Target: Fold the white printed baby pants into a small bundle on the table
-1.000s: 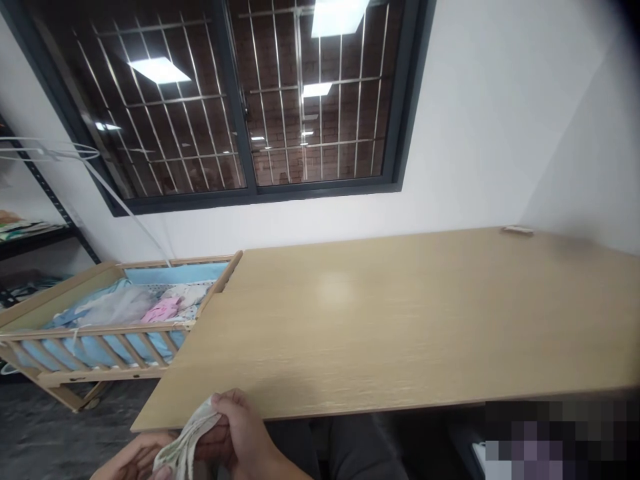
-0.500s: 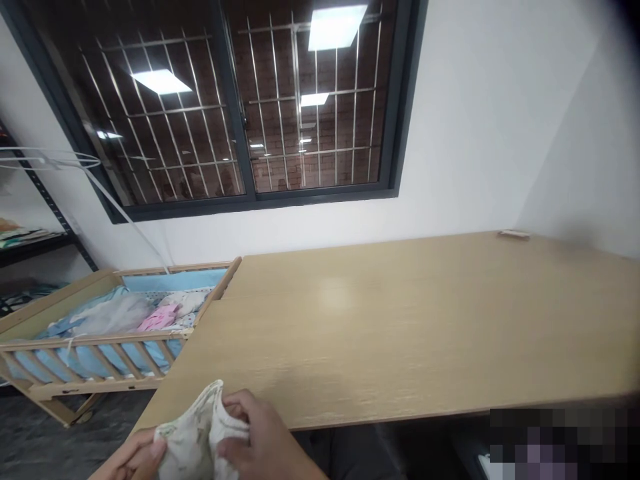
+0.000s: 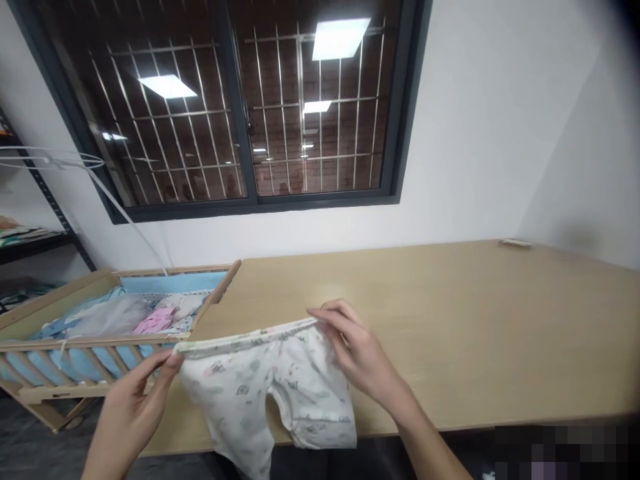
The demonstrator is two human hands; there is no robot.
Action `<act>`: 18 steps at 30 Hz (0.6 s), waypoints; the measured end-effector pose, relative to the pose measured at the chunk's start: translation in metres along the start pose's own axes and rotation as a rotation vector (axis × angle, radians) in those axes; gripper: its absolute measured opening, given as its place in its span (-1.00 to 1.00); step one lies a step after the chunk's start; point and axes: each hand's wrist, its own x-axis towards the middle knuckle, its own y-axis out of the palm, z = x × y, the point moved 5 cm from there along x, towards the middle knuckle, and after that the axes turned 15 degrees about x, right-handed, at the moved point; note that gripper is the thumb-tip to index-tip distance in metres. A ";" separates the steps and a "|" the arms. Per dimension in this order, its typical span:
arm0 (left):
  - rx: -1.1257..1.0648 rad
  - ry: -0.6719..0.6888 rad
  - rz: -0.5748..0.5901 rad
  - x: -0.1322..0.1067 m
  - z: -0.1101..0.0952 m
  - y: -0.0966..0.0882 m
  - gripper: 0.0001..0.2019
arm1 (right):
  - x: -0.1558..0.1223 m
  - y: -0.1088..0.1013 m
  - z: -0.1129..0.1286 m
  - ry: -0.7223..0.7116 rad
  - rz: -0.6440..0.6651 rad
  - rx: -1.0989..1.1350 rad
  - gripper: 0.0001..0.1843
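Observation:
A small pair of white baby shorts (image 3: 240, 380) with a faint grey-green print hangs stretched between my hands, waistband up. My left hand (image 3: 135, 400) pinches the waistband's left end between thumb and fingers. At the other end, my right hand (image 3: 355, 350) grips the waistband, its thumb hidden behind the cloth. Both legs of the shorts dangle down over the near edge of the wooden table (image 3: 430, 333), with a gap between them. The left leg runs out at the bottom of the view.
Left of the table stands a wooden crib (image 3: 95, 347) with blue lining, holding pink clothing (image 3: 156, 321) and other fabrics. A black shelf (image 3: 35, 240) is at the far left. A small flat object (image 3: 515, 243) lies at the table's back right, below the barred window (image 3: 320, 133).
The shorts were bunched low near the table's front left corner. My hands have risen and moved apart, the right one well to the right, spreading the shorts open by the waistband.

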 end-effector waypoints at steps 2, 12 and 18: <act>-0.081 0.085 0.039 0.023 -0.024 0.017 -0.61 | 0.009 -0.012 -0.020 0.044 -0.024 -0.064 -0.66; 0.275 0.216 0.468 0.058 -0.062 0.191 -0.61 | 0.013 -0.024 -0.199 0.356 0.006 -0.406 -0.77; 0.454 0.233 0.533 0.054 -0.064 0.266 -0.70 | -0.002 -0.017 -0.270 0.476 0.126 -0.684 -0.78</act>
